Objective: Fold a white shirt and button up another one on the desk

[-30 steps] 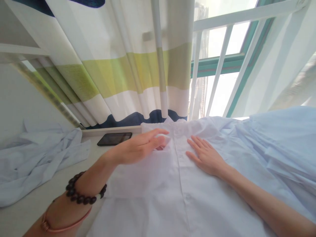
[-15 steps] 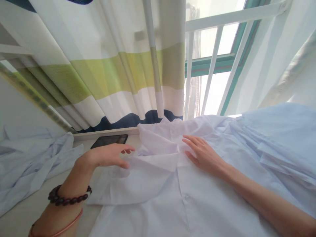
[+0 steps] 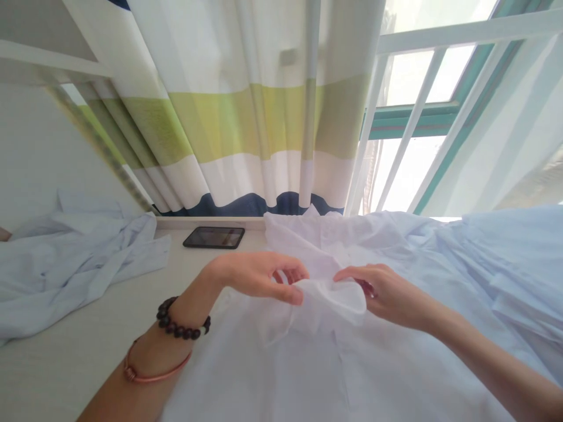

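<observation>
A white shirt (image 3: 308, 363) lies spread on the pale table (image 3: 79, 351) in front of me. My left hand (image 3: 257, 275), with a dark bead bracelet and a thin pink band on the wrist, pinches a raised fold of the shirt near its collar. My right hand (image 3: 387, 293) grips the same bunched fold from the right side. The fold stands lifted between both hands, a little above the rest of the shirt.
A black phone (image 3: 214, 237) lies flat by the window sill. A crumpled light blue garment (image 3: 65, 264) sits at the left. More light blue cloth (image 3: 505, 275) is piled at the right. A striped curtain (image 3: 246, 117) and window bars (image 3: 409, 123) stand behind.
Both hands lay flat or hovered over the shirt before; now they have closed on a fold near the collar and lifted it. My view shifted slightly left.
</observation>
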`<state>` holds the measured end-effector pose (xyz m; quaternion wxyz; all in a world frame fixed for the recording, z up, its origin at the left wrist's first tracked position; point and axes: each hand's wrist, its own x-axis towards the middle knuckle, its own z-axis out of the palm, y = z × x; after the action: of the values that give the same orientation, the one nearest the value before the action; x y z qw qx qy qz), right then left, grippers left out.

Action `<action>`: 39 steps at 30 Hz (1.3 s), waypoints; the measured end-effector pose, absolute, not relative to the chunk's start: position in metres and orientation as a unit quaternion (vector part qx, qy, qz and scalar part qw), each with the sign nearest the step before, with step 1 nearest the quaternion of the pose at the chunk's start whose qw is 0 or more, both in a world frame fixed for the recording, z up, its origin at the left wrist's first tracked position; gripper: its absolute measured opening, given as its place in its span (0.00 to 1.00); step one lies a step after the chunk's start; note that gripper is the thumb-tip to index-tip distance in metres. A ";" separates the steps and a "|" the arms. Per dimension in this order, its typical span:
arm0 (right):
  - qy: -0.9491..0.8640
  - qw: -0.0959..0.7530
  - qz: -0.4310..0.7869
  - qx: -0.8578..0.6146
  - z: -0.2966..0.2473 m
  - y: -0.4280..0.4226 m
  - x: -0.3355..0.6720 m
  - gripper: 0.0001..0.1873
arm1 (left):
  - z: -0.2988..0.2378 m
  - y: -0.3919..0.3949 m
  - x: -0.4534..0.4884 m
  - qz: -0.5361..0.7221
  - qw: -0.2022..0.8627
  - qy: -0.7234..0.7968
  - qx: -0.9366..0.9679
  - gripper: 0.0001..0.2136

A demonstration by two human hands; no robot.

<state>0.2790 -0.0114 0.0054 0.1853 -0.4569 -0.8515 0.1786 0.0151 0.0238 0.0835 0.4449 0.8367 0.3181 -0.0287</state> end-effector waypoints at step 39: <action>-0.820 0.181 0.118 -0.529 0.035 -0.001 0.337 0.16 | 0.040 0.066 -0.022 -0.134 0.218 0.563 0.786 0.12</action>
<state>0.3372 -0.0015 0.0345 0.1809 -0.5292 -0.8205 0.1184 -0.0221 0.0665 0.0397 0.2181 0.7857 0.5632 -0.1337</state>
